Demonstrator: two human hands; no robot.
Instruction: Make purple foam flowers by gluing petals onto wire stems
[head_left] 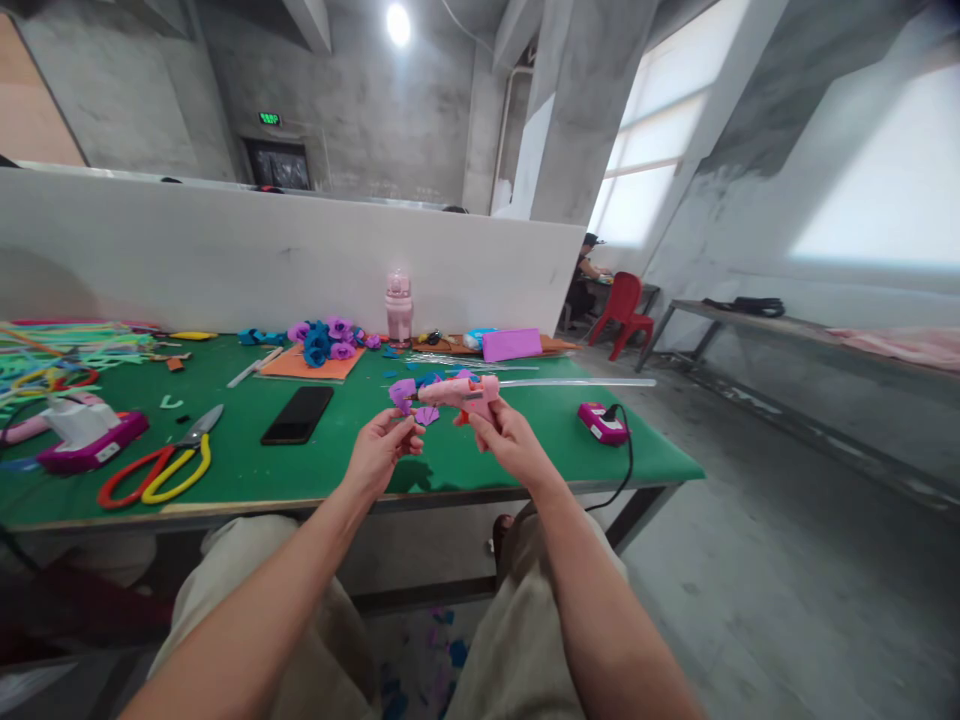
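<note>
My right hand [515,440] is wrapped round the handle of a pink hot glue gun [456,392], whose nozzle points left. A long clear glue stick [581,382] juts out of its back end. Pinched in the fingertips of my left hand [379,452] is a purple paper flower [403,393], right at the nozzle; whether they touch I cannot tell. Just right of those fingers shows a loose purple petal [427,415]. More blue and purple pieces lie behind the glue gun, partly hidden by it.
On the green table [375,400] lie scissors [169,465], a black phone [298,415], and a bunch of paper flowers [330,340]. A pink bottle [399,308] stands against the white partition [285,255]. Right of my hands is a magenta power socket [602,423] with a cable.
</note>
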